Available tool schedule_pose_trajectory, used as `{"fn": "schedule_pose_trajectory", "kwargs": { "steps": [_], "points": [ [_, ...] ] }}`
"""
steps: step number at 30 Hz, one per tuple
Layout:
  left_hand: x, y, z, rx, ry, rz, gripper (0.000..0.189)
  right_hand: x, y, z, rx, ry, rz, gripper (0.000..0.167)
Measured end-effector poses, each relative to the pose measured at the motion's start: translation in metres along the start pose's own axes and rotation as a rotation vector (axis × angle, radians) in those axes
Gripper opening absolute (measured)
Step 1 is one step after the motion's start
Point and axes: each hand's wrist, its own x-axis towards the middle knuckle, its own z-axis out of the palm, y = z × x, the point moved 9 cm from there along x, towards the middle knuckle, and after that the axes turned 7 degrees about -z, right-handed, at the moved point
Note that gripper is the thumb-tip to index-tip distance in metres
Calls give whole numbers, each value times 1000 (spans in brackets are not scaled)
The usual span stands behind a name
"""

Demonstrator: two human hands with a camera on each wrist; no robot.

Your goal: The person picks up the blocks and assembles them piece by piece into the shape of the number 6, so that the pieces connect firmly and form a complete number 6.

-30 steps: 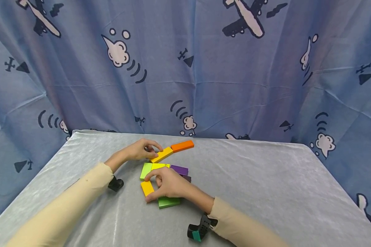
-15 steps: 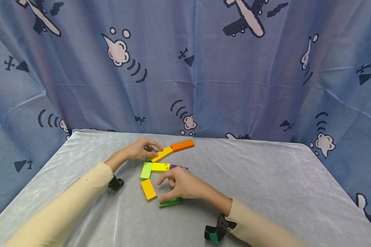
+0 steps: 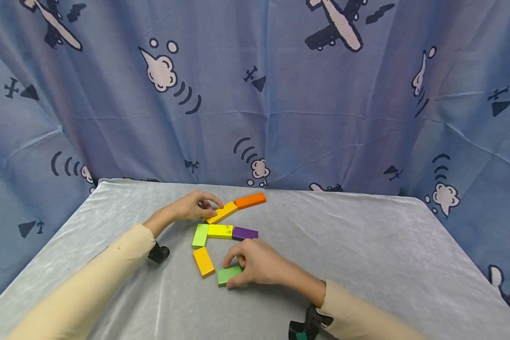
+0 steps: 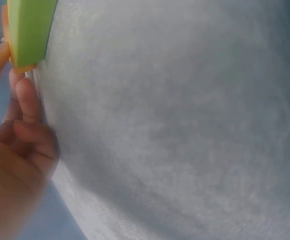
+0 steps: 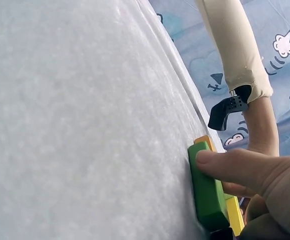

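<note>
In the head view my left hand [image 3: 191, 206] pinches the near end of a golden-yellow block [image 3: 223, 212] at the back of the row. An orange block [image 3: 250, 200] touches that block's far end. My right hand [image 3: 261, 262] holds a green block [image 3: 228, 276] between thumb and fingers; its right part is hidden. The right wrist view shows the thumb on the side of this green block [image 5: 207, 190]. Left of it lies an amber block [image 3: 204, 262], tilted. Behind stand a light green block [image 3: 200, 235], a bright yellow block [image 3: 220, 231] and a purple block [image 3: 244, 233].
A pale grey cloth covers the table [image 3: 365, 264]. Behind it hangs a blue curtain [image 3: 323, 118] with printed planes. In the right wrist view a dark block [image 5: 221, 234] shows at the green block's end. Both wrists wear black camera mounts [image 3: 158, 253].
My right hand has let go of the amber block, moved right and taken hold of the green block. The amber block now sits slightly turned. My left hand stays put.
</note>
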Motion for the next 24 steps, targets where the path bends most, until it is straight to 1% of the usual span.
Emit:
{"fn": "schedule_pose_trajectory", "kwargs": {
  "steps": [4,7,13,18,24],
  "points": [
    [0,0,-1,4,0,-8,27,-1,0,0,2,22,2,24],
    [1,-2,-1,6,1,-19,27,-3,0,0,22,51,21,25],
    [2,-2,-1,8,-3,-25,27,-12,2,-4,99,145,85,27],
    [1,-1,0,11,-7,-24,27,-18,4,-6,107,205,122,26],
    [1,-2,0,14,-6,-32,27,-21,6,-4,104,228,140,19]
  ]
}}
